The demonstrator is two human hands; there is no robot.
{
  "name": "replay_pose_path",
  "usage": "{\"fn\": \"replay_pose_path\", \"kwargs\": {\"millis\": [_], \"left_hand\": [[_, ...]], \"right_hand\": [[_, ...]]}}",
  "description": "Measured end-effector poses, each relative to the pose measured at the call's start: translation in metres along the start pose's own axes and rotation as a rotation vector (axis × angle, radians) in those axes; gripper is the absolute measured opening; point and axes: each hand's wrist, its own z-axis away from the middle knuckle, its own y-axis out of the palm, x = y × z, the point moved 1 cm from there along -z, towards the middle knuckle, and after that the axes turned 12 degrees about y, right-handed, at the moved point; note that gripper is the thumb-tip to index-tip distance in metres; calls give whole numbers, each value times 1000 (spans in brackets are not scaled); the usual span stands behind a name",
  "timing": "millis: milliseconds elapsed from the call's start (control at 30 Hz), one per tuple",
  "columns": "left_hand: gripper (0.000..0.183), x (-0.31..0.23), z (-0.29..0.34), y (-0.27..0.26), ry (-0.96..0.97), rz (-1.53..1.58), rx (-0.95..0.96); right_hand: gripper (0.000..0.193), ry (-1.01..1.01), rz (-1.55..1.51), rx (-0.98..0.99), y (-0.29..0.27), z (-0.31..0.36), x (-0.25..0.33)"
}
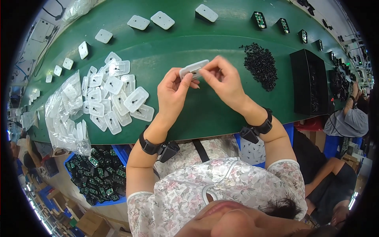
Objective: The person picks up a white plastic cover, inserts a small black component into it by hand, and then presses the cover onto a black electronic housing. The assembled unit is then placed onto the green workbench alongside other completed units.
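Observation:
Over the middle of the green table, my left hand (173, 86) grips a white plastic cover (192, 68) between thumb and fingers, tilted. A small dark part shows on the cover near the thumb. My right hand (226, 81) is at the cover's right end, its thumb and fingers pinched together; motion blurs it, and whatever the fingertips hold is hidden. To the left lies a loose heap of similar translucent white covers (136, 98), many with a small black piece in the middle. A pile of tiny black parts (260, 67) is to the right.
A clear plastic bag (59, 106) lies left of the covers. White-topped units (162, 20) and black housings with green boards (259, 19) line the far side. A black box (300, 83) stands right; a blue bin (122, 154) of circuit-board units sits below left. A co-worker (349, 118) sits far right.

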Motion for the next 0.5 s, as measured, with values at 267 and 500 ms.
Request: {"fn": "replay_pose_path", "kwargs": {"millis": [267, 500], "left_hand": [[12, 1, -1, 0, -76, 82, 61], [22, -6, -1, 2, -263, 43, 118]], "right_hand": [[24, -145, 207, 47, -10, -6, 6], [26, 100, -31, 226, -18, -13, 3]]}}
